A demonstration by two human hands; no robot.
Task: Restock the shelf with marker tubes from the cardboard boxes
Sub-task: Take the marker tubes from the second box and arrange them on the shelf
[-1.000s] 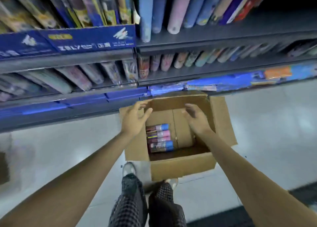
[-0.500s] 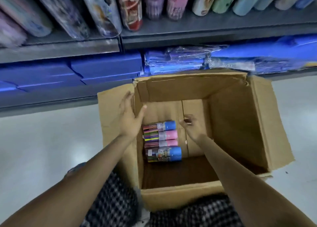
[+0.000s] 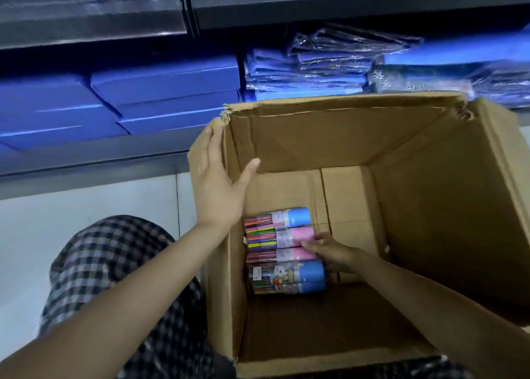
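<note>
An open cardboard box [image 3: 436, 206] stands on the floor in front of the shelf [image 3: 94, 31]. Several marker tubes lie side by side at its bottom left: a blue-capped tube [image 3: 286, 216], two pink-capped ones [image 3: 284, 236], and a bigger blue-capped one [image 3: 289, 277]. My left hand [image 3: 218, 183] clasps the box's left wall, thumb inside and fingers outside. My right hand [image 3: 332, 254] is deep in the box at the tubes' cap ends. Its thumb and forefinger close round the upper pink tube's cap. All the tubes still lie flat on the box floor.
Flat blue boxes [image 3: 160, 86] and plastic-wrapped blue packs [image 3: 329, 66] fill the lowest shelf level just behind the box. My knee in checked trousers [image 3: 109, 258] is left of the box, on the pale tiled floor [image 3: 86, 206]. The right part of the box's floor is bare.
The view has dropped down close to the box. My right hand went from the box's top down to the pink tubes' caps. My left hand settled on the left wall.
</note>
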